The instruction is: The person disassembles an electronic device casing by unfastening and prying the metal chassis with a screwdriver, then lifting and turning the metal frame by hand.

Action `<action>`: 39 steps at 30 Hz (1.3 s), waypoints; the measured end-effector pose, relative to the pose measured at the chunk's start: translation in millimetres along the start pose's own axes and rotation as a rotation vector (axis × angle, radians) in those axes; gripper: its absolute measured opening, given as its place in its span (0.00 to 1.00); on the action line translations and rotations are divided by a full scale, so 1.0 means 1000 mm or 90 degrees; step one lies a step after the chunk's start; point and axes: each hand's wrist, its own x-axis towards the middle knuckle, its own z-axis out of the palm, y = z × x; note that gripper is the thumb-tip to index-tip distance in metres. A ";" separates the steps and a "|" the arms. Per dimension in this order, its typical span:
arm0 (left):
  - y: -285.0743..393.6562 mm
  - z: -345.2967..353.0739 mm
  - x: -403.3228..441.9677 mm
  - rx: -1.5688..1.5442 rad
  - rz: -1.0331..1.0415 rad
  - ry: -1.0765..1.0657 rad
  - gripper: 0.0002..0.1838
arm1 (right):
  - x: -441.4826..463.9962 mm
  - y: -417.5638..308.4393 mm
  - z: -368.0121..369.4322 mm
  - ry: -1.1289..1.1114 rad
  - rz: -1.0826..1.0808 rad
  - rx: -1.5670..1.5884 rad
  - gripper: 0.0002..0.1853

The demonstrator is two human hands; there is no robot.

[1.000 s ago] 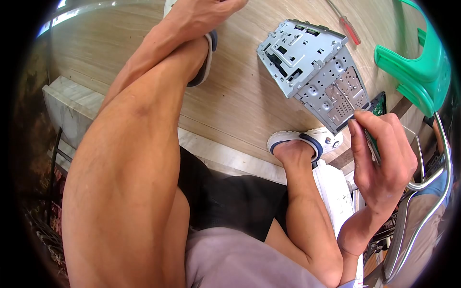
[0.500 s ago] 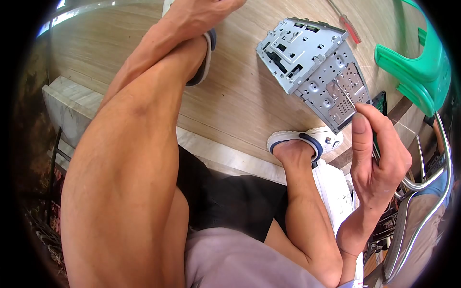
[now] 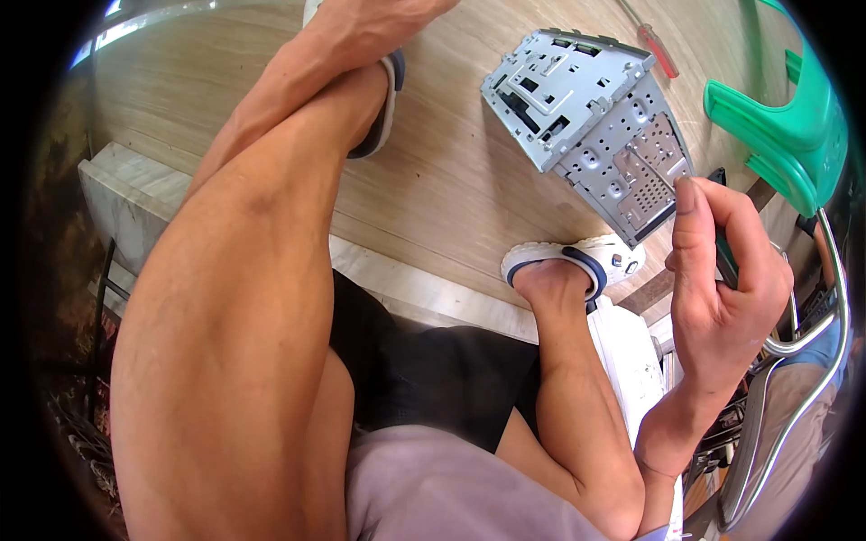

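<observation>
A grey metal computer case frame (image 3: 564, 95), punched with holes and slots, stands tilted on the floor. My right hand (image 3: 722, 261) is to its lower right, thumb and forefinger pinched on a screwdriver (image 3: 651, 169). The thin metal shaft points at the perforated side panel (image 3: 654, 171); whether its tip touches cannot be made out. Part of a dark handle shows inside my palm. My left hand (image 3: 410, 11) is at the top edge, beyond my raised shin, and its fingers are cut off by the frame.
A second screwdriver with a red handle (image 3: 657, 52) lies on the floor behind the case. A green plastic stool (image 3: 776, 117) and a chair with a chrome tube frame (image 3: 834, 298) stand at right. My clog (image 3: 613, 261) is just below the case. Another person's trousers (image 3: 785, 424) show at right.
My right hand has moved slightly right and up with the screwdriver, drawing its shaft a little away from the panel. The case sits nearly unchanged. My left arm has hardly moved.
</observation>
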 end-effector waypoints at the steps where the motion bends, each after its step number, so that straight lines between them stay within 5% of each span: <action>1: 0.000 0.000 0.000 -0.002 0.002 -0.001 0.17 | 0.001 0.000 0.000 -0.003 -0.005 0.004 0.06; 11: -0.006 0.001 0.002 -0.010 0.028 0.002 0.16 | 0.007 -0.005 -0.006 -0.057 -0.087 -0.053 0.18; 17: 0.005 -0.003 -0.004 -0.031 0.022 -0.004 0.16 | 0.000 0.005 -0.007 -0.053 -0.155 -0.083 0.14; 25: -0.004 0.001 0.001 -0.024 0.006 -0.001 0.17 | -0.004 -0.009 -0.004 -0.003 0.049 -0.065 0.10; 32: 0.005 -0.003 -0.002 -0.014 0.008 -0.009 0.17 | 0.002 0.003 0.000 0.032 -0.128 -0.043 0.07; 39: -0.007 -0.001 0.002 -0.016 0.036 0.003 0.17 | -0.002 -0.002 -0.009 -0.044 -0.048 -0.072 0.08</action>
